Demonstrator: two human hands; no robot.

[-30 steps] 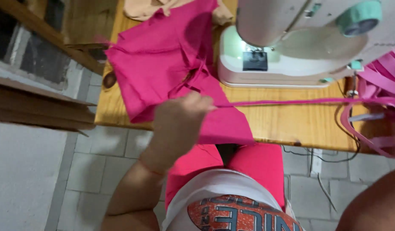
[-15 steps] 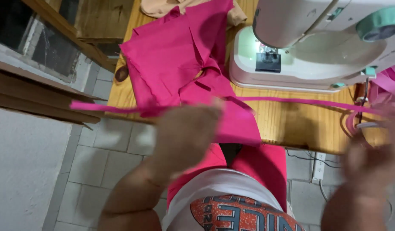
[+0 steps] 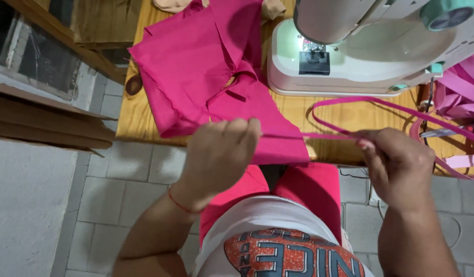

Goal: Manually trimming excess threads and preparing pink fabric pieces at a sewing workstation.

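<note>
Pink fabric strip (image 3: 309, 136), narrow and folded, stretched taut between both hands just above the near edge of the tabletop (image 3: 350, 115), long axis running 9 to 3 o'clock across the view. Left hand (image 3: 219, 154) at the strip's 9 o'clock end, back of the hand up, fingers curled shut with the strip pinched at the fingertips near the thumb side; wrist bent, forearm rising from 7 o'clock, a thin red thread bracelet (image 3: 181, 204) at the wrist. Right hand (image 3: 398, 164) at the 3 o'clock end, also knuckles up, grip closed on the strip between thumb and forefinger; forearm coming in from 5 o'clock. Beyond the right hand, toward 1 o'clock, the strip's slack looping back over the tabletop and trailing off to a heap of more pink strips (image 3: 462, 87) at the right edge. Both hands equally on the strip, well apart from each other, neither touching the tabletop as far as can be told. At 12 o'clock from the left hand, a crumpled pink cloth piece (image 3: 196, 66) spread flat; at 12 o'clock from the right hand, a white sewing machine (image 3: 370, 56) with its lamp lit over the needle plate (image 3: 314, 62). Below, pink trousers (image 3: 309, 200) and a white printed shirt (image 3: 278, 241).
</note>
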